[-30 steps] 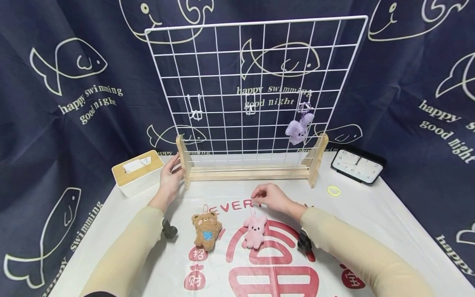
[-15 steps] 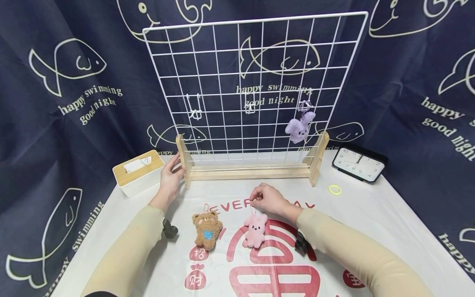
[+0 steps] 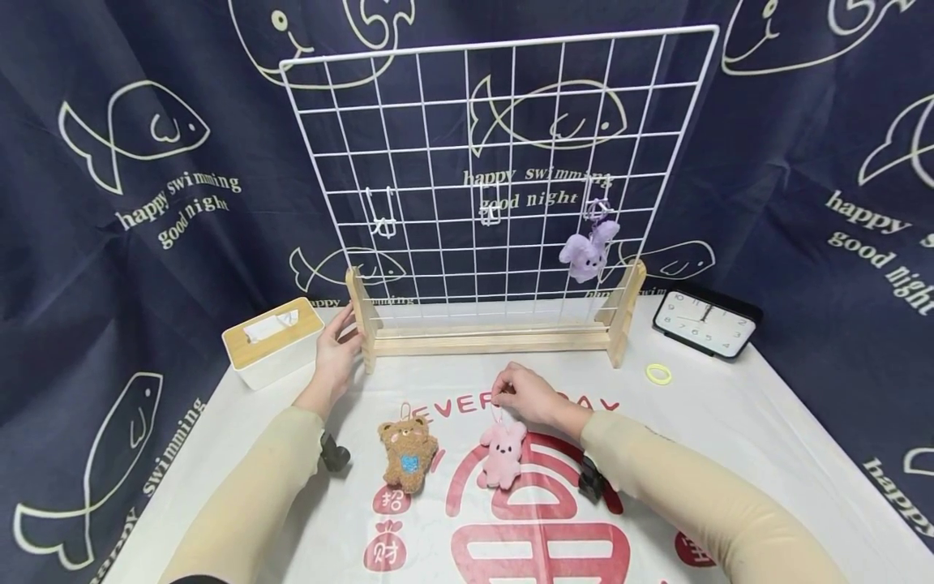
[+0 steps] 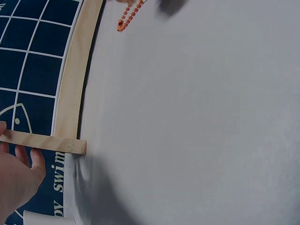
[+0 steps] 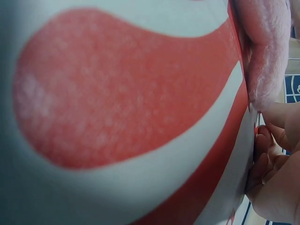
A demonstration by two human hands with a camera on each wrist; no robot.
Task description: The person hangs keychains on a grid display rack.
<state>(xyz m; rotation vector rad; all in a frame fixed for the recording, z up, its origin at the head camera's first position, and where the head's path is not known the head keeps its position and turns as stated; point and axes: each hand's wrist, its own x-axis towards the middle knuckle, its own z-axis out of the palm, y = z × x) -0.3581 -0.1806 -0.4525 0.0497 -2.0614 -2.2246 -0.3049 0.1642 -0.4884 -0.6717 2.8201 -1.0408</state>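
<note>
My left hand (image 3: pixel 338 353) holds the left wooden upright of the grid rack's stand (image 3: pixel 362 320); in the left wrist view the thumb and fingers lie on either side of that wooden piece (image 4: pixel 44 141). A white wire grid panel (image 3: pixel 467 103) rises from the stand. At the table's middle my right hand (image 3: pixel 527 393) pinches the thin loop of a pink plush bunny charm (image 3: pixel 503 456), which lies face up. In the right wrist view the pink plush (image 5: pixel 269 51) appears close beside the fingers. A brown plush bear charm (image 3: pixel 409 456) with a blue patch lies to the left.
White hooks (image 3: pixel 383 227) hang on the grid's left, another hook (image 3: pixel 490 215) at its middle. A purple plush bunny (image 3: pixel 586 255) hangs at the right. A tissue box (image 3: pixel 276 345) stands left; a clock (image 3: pixel 704 323) and yellow ring (image 3: pixel 658 374) lie right.
Both hands stay almost in place, with the right fingers still at the pink bunny's loop. The head view has shifted slightly.
</note>
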